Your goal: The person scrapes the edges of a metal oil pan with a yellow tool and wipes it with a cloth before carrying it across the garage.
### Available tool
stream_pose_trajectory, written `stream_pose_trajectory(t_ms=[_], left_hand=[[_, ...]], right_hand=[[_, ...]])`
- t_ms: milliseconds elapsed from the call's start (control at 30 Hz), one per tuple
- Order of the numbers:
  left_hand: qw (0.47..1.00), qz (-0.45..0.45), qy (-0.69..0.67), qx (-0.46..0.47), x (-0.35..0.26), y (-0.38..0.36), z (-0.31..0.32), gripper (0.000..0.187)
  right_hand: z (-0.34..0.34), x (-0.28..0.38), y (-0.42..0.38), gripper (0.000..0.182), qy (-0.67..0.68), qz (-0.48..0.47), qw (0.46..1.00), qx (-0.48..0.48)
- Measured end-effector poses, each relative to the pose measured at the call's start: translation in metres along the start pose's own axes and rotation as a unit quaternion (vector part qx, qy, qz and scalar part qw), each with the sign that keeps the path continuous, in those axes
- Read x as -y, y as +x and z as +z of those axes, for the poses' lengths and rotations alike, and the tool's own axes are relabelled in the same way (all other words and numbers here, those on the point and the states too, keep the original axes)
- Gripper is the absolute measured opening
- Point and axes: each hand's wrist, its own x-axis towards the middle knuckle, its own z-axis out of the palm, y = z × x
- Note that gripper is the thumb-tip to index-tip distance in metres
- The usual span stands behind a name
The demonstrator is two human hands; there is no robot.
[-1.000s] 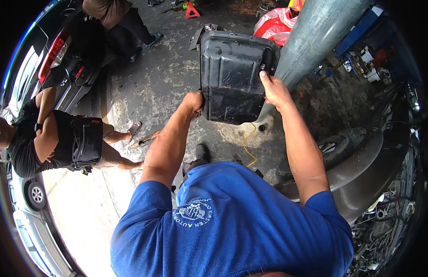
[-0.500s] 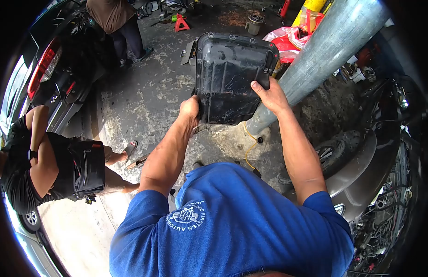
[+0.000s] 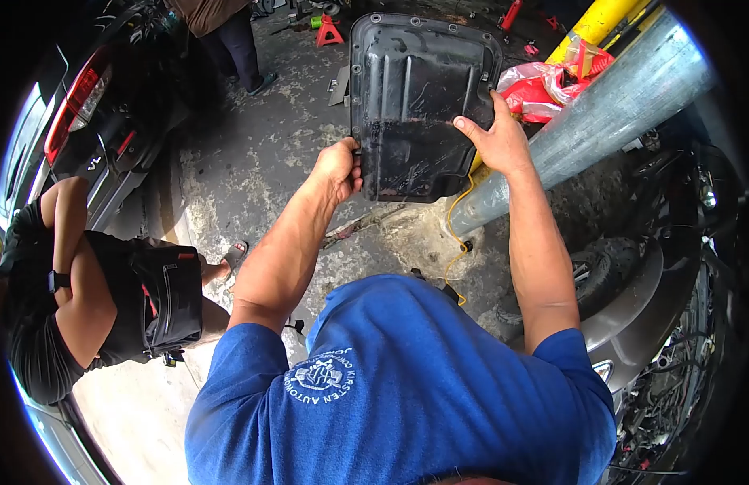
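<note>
Out in front of me, above the floor, I hold a black oil pan with a flat flange and bolt holes around its rim. Its ribbed face is towards me, with scuffs and wet-looking patches on the lower half. My left hand is closed around the lower left edge, its fingertips partly hidden. On the right edge, my right hand grips with the thumb lying on the face and the fingers behind the rim.
A thick metal post rises close to my right hand, with a yellow cord near its base. Red and silver plastic lies beyond. A person with crossed arms stands at left beside a dark car. A red jack stand is at the back.
The oil pan has risen a little in view and shifted slightly right, with both hands still on it. The view has turned slightly.
</note>
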Motion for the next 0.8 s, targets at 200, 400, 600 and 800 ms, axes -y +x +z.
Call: stream_pose_trajectory(t_ms=[200,400,600,800], left_hand=[[1.0,0.002,-0.021,0.012,-0.017,-0.008,-0.026,0.029],[0.998,0.024,-0.057,0.027,-0.033,-0.026,-0.037,0.028],[0.987,0.011,-0.15,0.055,-0.036,-0.014,-0.058,0.025],[0.979,0.015,-0.18,0.089,-0.043,-0.022,-0.05,0.024]], right_hand=[[0.009,0.025,0.02,0.102,-0.014,-0.053,0.998,-0.012],[0.008,0.058,0.022,0.116,-0.006,-0.065,0.998,0.001],[0.014,0.039,0.039,0.103,0.323,-0.18,0.928,-0.041],[0.04,0.0,0.075,0.062,0.524,-0.06,0.844,0.096]])
